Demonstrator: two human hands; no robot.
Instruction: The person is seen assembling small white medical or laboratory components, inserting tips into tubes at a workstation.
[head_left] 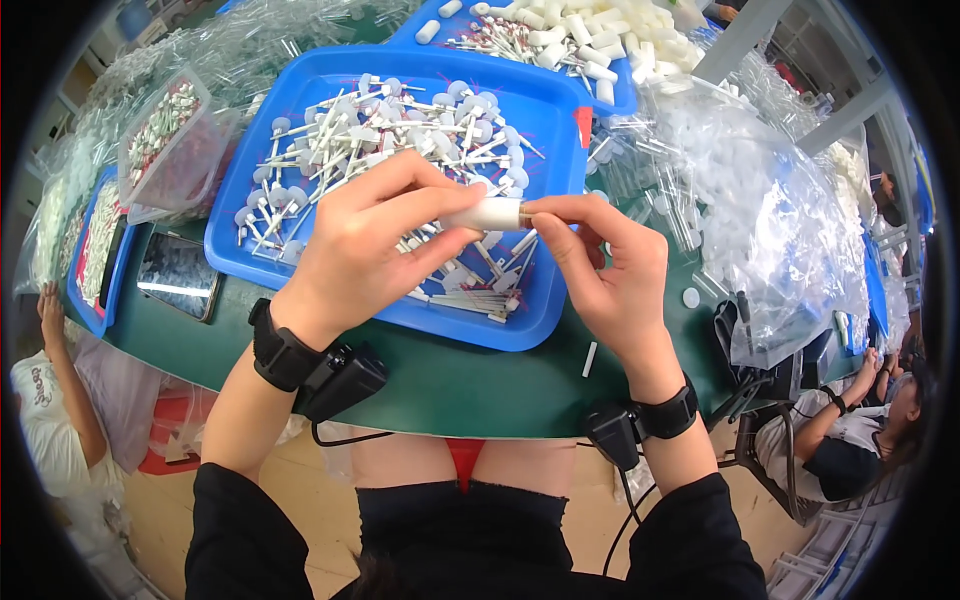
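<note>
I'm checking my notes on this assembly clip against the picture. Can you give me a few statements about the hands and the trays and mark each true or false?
1. Both hands hold one small white tube between them. True: the left hand grips its body, and the right hand pinches its end.
2. The hands work above a red tray. False: the tray below them is blue.
3. That tray holds many white stick-like parts. True.
4. The table is bare wood. False: its surface is dark green.
5. A second blue tray lies farther back. True.
</note>
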